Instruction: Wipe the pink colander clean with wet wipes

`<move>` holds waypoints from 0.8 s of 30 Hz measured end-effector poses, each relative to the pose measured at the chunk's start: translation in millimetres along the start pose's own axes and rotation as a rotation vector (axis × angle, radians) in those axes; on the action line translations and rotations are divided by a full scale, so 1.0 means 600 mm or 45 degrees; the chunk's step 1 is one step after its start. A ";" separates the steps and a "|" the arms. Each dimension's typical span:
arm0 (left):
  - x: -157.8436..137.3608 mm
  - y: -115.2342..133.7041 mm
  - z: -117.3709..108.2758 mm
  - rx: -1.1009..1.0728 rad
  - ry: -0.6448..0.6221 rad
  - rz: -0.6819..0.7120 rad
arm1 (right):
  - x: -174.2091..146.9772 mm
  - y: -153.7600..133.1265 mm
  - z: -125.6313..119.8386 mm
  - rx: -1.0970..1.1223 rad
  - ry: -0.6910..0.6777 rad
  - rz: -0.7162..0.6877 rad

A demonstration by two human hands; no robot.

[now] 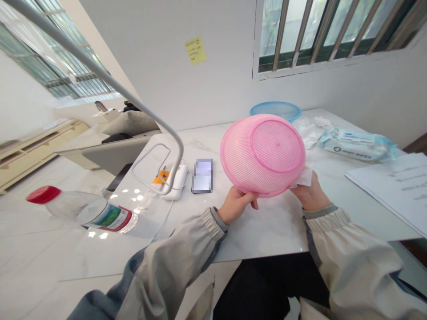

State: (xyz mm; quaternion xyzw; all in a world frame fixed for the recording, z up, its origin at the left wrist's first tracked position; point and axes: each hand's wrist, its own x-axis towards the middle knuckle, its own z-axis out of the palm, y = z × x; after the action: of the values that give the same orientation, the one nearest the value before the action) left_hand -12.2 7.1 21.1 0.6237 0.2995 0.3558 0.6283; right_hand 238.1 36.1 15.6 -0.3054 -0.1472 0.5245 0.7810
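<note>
A pink mesh basket (pixel 240 151) is held up over the white table (pixel 200 235), its round base turned toward me. My left hand (pixel 236 202) grips the rim at the lower left, with the thumb on the outside. At the lower right, my right hand (pixel 312 193) has a white wipe (pixel 304 178) at the basket's rim; the basket and the wipe hide most of its fingers. Behind the pink basket, a blue mesh basket (pixel 275 106) shows in part near the wall.
A pack of wipes (pixel 358 146) and paper sheets (pixel 396 186) lie to the right. On the left are a phone (pixel 202 175), a white device (pixel 176 181) with a cable, and a red-capped plastic bottle (pixel 90 209). A grey curved tube (pixel 133 95) crosses the upper left.
</note>
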 end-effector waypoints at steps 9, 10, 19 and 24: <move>-0.009 0.010 0.007 0.037 -0.024 0.018 | -0.009 -0.001 0.007 0.012 0.043 0.058; -0.010 0.011 0.009 0.032 -0.027 0.020 | -0.008 0.000 0.007 0.009 0.045 0.053; -0.016 0.012 0.015 0.042 -0.053 0.077 | -0.002 0.006 0.014 -0.029 0.066 -0.053; -0.015 0.008 0.014 0.035 -0.062 0.068 | 0.003 0.009 0.007 0.010 0.037 -0.076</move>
State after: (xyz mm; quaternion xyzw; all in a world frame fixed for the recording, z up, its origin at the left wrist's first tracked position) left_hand -10.9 -5.2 25.3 0.6484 0.2723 0.3531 0.6171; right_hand 232.7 40.7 15.4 -0.3054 -0.1427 0.4970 0.7996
